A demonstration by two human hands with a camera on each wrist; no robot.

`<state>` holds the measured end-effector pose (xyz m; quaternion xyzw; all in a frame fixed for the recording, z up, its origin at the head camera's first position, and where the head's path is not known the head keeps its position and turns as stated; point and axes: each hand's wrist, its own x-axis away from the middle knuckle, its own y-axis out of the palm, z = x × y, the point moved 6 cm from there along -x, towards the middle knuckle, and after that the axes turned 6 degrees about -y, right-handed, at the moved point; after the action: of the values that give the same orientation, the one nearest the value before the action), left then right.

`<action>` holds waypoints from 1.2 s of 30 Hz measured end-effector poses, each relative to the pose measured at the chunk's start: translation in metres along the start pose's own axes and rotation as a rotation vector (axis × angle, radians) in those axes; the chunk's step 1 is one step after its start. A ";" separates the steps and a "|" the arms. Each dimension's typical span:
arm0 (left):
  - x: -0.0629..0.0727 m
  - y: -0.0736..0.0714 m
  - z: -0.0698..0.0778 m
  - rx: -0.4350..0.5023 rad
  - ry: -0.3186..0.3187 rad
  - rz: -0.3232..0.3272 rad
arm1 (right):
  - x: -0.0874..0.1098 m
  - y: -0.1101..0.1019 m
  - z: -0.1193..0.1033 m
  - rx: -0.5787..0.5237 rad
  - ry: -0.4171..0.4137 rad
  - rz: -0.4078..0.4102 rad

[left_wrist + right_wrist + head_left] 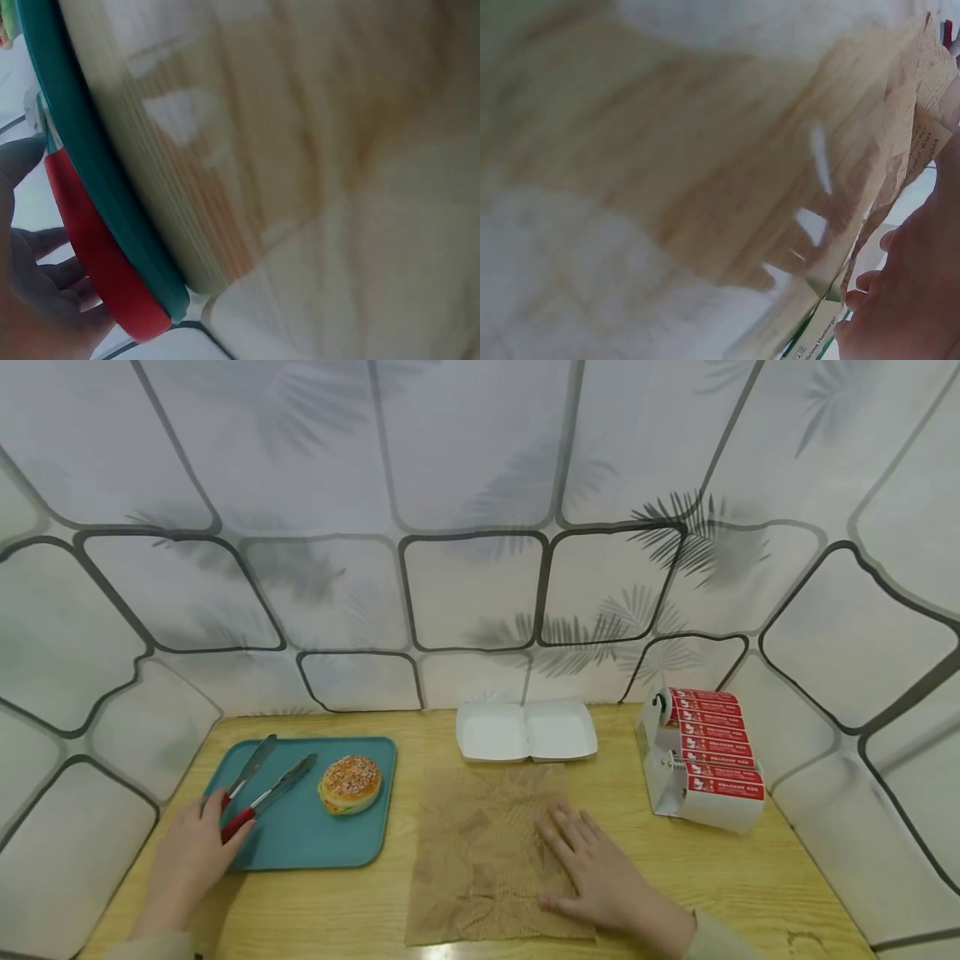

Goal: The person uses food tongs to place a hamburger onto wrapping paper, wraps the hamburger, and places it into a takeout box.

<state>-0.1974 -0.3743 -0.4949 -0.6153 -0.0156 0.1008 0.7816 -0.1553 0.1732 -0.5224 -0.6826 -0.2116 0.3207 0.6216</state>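
Around the red handles of a pair of metal tongs (262, 797) curl the fingers of my left hand (191, 852). Two arms of the tongs spread apart over a teal tray (315, 852). To their right on the tray sits a hamburger (350, 783) with a sesame bun and a green edge of filling. In the left wrist view a red handle (101, 247) lies along the tray's rim, fingers behind it. My right hand (600, 877) rests flat, fingers spread, on the right side of a creased brown paper sheet (480, 860). Printed lettering shows on the paper in the right wrist view.
Behind the paper stands an open white clamshell box (491, 732), green lettering on its outside in the right wrist view. A label dispenser (652, 777) with red labels is at the right. Patterned cloth walls (480, 593) enclose the wooden table (322, 910).
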 end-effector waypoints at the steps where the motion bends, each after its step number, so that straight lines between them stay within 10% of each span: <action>1: -0.001 0.002 -0.001 0.012 -0.010 -0.020 | 0.000 0.000 -0.001 0.004 -0.011 0.006; 36: -0.007 0.006 -0.022 0.175 -0.327 -0.153 | -0.003 0.005 -0.009 -0.057 -0.114 -0.141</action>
<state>-0.2022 -0.3955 -0.5052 -0.5173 -0.1802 0.1409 0.8247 -0.1521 0.1642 -0.5261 -0.6642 -0.3032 0.3086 0.6096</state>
